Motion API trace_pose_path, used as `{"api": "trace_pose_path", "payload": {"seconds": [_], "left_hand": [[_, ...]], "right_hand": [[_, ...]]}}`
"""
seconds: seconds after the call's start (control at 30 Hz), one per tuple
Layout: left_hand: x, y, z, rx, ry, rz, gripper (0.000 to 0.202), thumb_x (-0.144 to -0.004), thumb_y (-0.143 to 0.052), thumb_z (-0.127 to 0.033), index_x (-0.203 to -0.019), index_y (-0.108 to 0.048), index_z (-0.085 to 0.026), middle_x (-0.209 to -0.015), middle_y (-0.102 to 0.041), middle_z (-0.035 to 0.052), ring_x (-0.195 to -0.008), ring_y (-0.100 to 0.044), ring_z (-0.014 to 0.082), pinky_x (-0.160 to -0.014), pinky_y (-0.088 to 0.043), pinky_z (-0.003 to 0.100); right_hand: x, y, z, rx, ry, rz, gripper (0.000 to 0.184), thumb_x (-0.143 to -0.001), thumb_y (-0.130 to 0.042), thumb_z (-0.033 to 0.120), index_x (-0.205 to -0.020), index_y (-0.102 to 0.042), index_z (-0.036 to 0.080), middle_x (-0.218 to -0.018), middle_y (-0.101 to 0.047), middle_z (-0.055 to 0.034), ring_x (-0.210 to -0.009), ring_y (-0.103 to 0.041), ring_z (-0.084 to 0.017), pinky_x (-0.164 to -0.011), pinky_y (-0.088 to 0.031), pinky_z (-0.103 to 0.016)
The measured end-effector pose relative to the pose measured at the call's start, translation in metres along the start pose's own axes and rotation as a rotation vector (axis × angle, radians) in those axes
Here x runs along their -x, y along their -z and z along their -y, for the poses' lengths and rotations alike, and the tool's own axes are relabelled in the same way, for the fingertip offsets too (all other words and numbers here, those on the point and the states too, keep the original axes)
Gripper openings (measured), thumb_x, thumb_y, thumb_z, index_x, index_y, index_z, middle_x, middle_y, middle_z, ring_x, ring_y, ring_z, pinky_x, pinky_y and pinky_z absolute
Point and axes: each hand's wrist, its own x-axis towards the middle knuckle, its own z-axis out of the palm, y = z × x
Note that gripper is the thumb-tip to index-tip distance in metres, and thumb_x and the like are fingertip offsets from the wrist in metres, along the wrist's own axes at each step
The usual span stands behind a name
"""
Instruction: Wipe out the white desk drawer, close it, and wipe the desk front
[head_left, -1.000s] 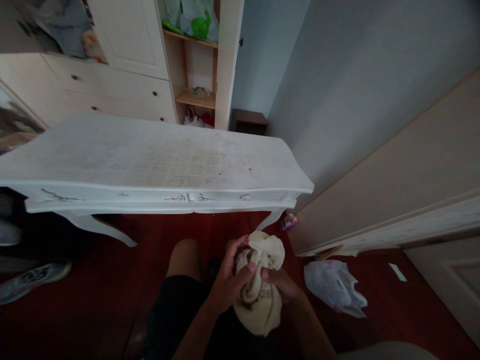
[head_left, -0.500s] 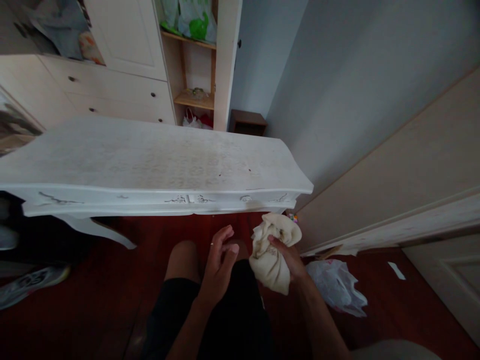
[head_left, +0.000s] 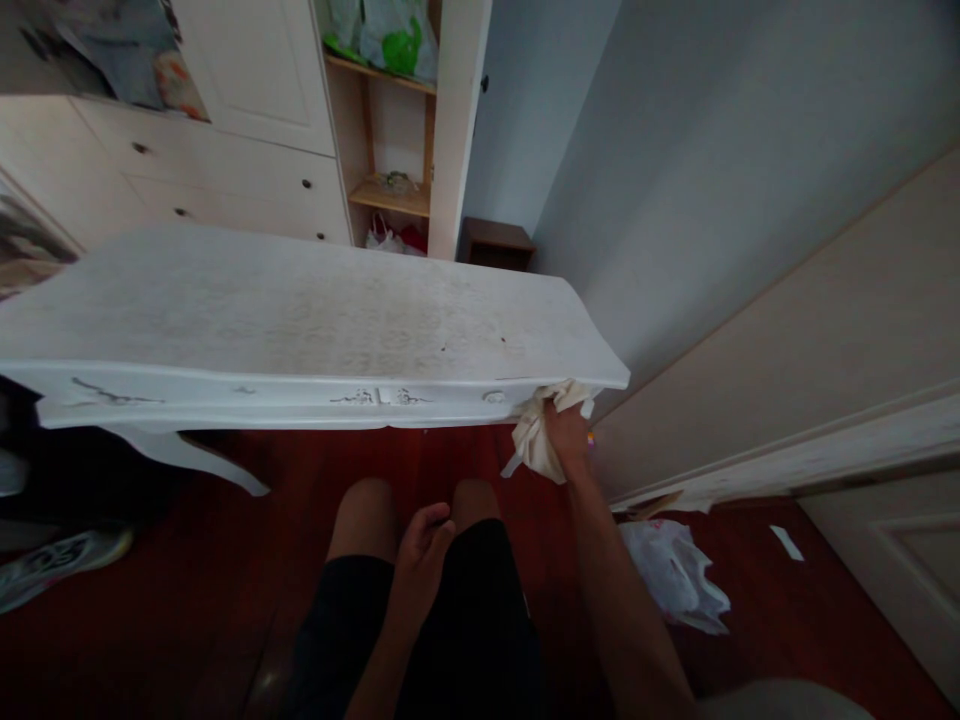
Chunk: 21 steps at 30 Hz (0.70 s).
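Note:
My right hand grips a crumpled cream cloth and holds it against the front right end of a white table, covering the carved trim there. Part of the cloth hangs below the table's front edge. Over my lap, my left hand holds nothing; its fingers are loosely bent and the thumb lies a little apart from them. Grey-brown smudges mark the tabletop, along with two small dark spots. Carved ornaments and a round knob show along the table front.
A white cabinet with an open door stands behind the table. A small brown box-like unit sits by the wall. On the red floor at right lies a plastic bag; a shoe is at left. One curved table leg extends downward.
My right hand has moved the cloth up and forward from beside my knee onto the table front. My left hand has drawn back lower towards my lap, its fingers more bent.

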Motion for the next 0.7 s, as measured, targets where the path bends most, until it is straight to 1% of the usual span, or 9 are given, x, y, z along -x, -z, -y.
{"api": "trace_pose_path", "payload": {"seconds": [0.1, 0.17, 0.23, 0.3, 0.4, 0.47, 0.53, 0.6, 0.7], "left_hand": [[0.001, -0.002, 0.001, -0.023, -0.006, 0.029, 0.046, -0.078, -0.066, -0.056, -0.106, -0.067, -0.019, -0.118, -0.071, 0.0129, -0.103, -0.070, 0.0273, -0.094, -0.051, 0.041], [0.001, -0.001, 0.003, -0.032, -0.004, 0.050, 0.046, -0.079, -0.066, -0.056, -0.107, -0.067, -0.020, -0.117, -0.072, 0.0118, -0.102, -0.070, 0.0265, -0.094, -0.050, 0.040], [0.001, 0.001, 0.006, -0.031, -0.002, 0.067, 0.045, -0.080, -0.065, -0.056, -0.107, -0.067, -0.020, -0.117, -0.072, 0.0113, -0.102, -0.070, 0.0259, -0.094, -0.050, 0.039], [0.001, 0.004, 0.009, -0.022, 0.007, 0.067, 0.044, -0.081, -0.065, -0.056, -0.107, -0.067, -0.020, -0.115, -0.072, 0.0114, -0.102, -0.070, 0.0260, -0.094, -0.050, 0.039], [0.000, 0.007, 0.013, -0.007, 0.028, 0.051, 0.045, -0.079, -0.067, -0.056, -0.105, -0.067, -0.020, -0.112, -0.072, 0.0116, -0.102, -0.070, 0.0271, -0.093, -0.051, 0.040], [-0.002, 0.007, 0.016, -0.003, 0.030, 0.054, 0.044, -0.078, -0.068, -0.056, -0.104, -0.068, -0.020, -0.112, -0.073, 0.0115, -0.104, -0.069, 0.0277, -0.093, -0.051, 0.041], [-0.003, 0.006, 0.017, -0.001, 0.023, 0.059, 0.043, -0.079, -0.068, -0.055, -0.104, -0.068, -0.020, -0.112, -0.073, 0.0116, -0.104, -0.069, 0.0280, -0.094, -0.051, 0.041], [-0.004, 0.005, 0.019, 0.001, 0.012, 0.064, 0.043, -0.079, -0.067, -0.055, -0.104, -0.068, -0.020, -0.110, -0.073, 0.0115, -0.104, -0.069, 0.0280, -0.094, -0.050, 0.042], [-0.004, 0.006, 0.020, 0.008, 0.001, 0.072, 0.043, -0.079, -0.067, -0.055, -0.104, -0.068, -0.020, -0.108, -0.073, 0.0109, -0.102, -0.069, 0.0275, -0.094, -0.050, 0.042]], "right_hand": [[0.019, -0.023, 0.024, 0.024, 0.004, 0.048, 0.064, -0.100, -0.043, 0.048, -0.140, -0.047, -0.001, -0.105, -0.073, -0.0286, -0.102, -0.071, -0.038, -0.083, -0.052, -0.043], [0.031, -0.036, 0.037, 0.028, 0.021, 0.076, 0.069, -0.099, -0.046, 0.048, -0.143, -0.043, -0.005, -0.105, -0.073, -0.0299, -0.103, -0.072, -0.038, -0.085, -0.052, -0.043], [0.040, -0.043, 0.043, 0.028, 0.033, 0.084, 0.069, -0.099, -0.048, 0.045, -0.145, -0.040, -0.006, -0.108, -0.072, -0.0310, -0.105, -0.072, -0.037, -0.088, -0.051, -0.042], [0.044, -0.045, 0.044, 0.030, 0.026, 0.093, 0.063, -0.098, -0.050, 0.043, -0.141, -0.048, -0.004, -0.110, -0.072, -0.0318, -0.108, -0.071, -0.037, -0.090, -0.051, -0.042], [0.044, -0.045, 0.037, -0.025, 0.041, 0.145, 0.048, -0.097, -0.052, 0.041, -0.122, -0.065, 0.003, -0.112, -0.072, -0.0303, -0.113, -0.069, -0.036, -0.093, -0.050, -0.041], [0.044, -0.045, 0.032, -0.106, 0.077, 0.170, 0.039, -0.095, -0.055, 0.040, -0.112, -0.071, 0.008, -0.109, -0.074, -0.0264, -0.116, -0.068, -0.034, -0.095, -0.049, -0.038], [0.046, -0.048, 0.028, -0.162, 0.110, 0.183, 0.036, -0.096, -0.054, 0.040, -0.107, -0.073, 0.011, -0.106, -0.076, -0.0231, -0.116, -0.068, -0.032, -0.096, -0.049, -0.036], [0.050, -0.054, 0.027, -0.246, 0.110, 0.192, 0.039, -0.096, -0.052, 0.042, -0.107, -0.072, 0.011, -0.107, -0.076, -0.0213, -0.116, -0.068, -0.031, -0.097, -0.049, -0.037], [0.060, -0.069, 0.033, -0.548, 0.089, 0.162, 0.049, -0.095, -0.050, 0.046, -0.124, -0.065, 0.010, -0.118, -0.073, -0.0193, -0.126, -0.062, -0.029, -0.105, -0.046, -0.039]]}}
